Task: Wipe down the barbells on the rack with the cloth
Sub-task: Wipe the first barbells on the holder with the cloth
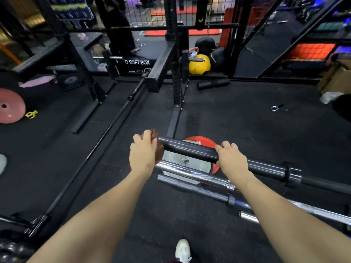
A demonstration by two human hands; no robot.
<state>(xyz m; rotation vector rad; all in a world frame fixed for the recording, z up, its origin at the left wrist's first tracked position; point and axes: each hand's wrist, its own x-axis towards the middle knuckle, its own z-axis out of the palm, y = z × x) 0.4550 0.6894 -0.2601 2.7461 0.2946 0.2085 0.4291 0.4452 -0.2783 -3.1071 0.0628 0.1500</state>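
Observation:
Three barbell ends jut in from the right, stacked one below another. The top one is a dark barbell sleeve point(187, 149). My left hand point(145, 150) grips a brown cloth point(158, 143) over its tip. My right hand point(230, 158) holds the same sleeve farther right, fingers curled over it. Below lie a shiny chrome barbell point(191, 174) and a second dark barbell point(193, 188). The rack that carries them is out of view to the right.
A red weight plate point(200, 141) lies on the black rubber floor under the bars. A long black barbell point(98, 145) lies on the floor at left beside a squat rack upright point(176, 88). A pink plate point(10, 106), a yellow ball point(199, 64) and a spring collar point(277, 108) are around. My white shoe point(183, 250) is below.

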